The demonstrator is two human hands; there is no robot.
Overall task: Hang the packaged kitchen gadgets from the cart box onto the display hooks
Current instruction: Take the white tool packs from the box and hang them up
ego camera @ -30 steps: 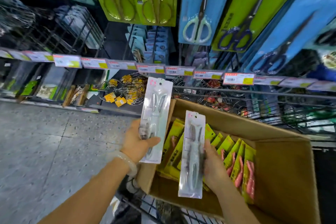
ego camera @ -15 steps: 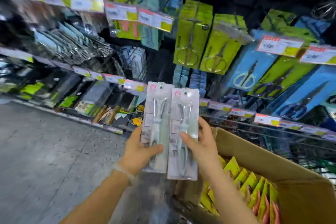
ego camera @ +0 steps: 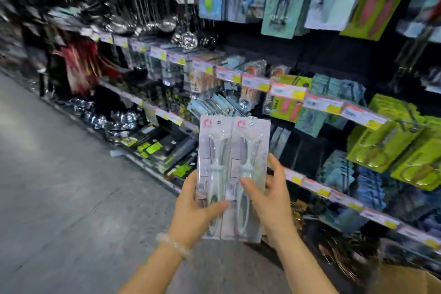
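Note:
Two clear blister packs with pale green gadgets inside are held upright side by side in front of the shelves. My left hand (ego camera: 198, 207) grips the left pack (ego camera: 213, 150) near its lower half, thumb across the front. My right hand (ego camera: 269, 196) grips the right pack (ego camera: 250, 150), thumb on its face and fingers behind its right edge. Each pack has a hang hole at its top. Only a corner of the brown cart box (ego camera: 405, 280) shows at the bottom right. Display hooks are hidden behind the hanging goods.
Shelves of hanging packaged tools fill the right and top: green packs (ego camera: 391, 148), blue packs (ego camera: 338, 174), ladles (ego camera: 186, 36) at upper left. Price-tag rails (ego camera: 286, 90) run diagonally. Grey floor (ego camera: 59, 186) stretches along the left.
The view has swung up and left, so the cart box has nearly left the frame. Both hands have brought the two packs together and lifted them toward the shelves.

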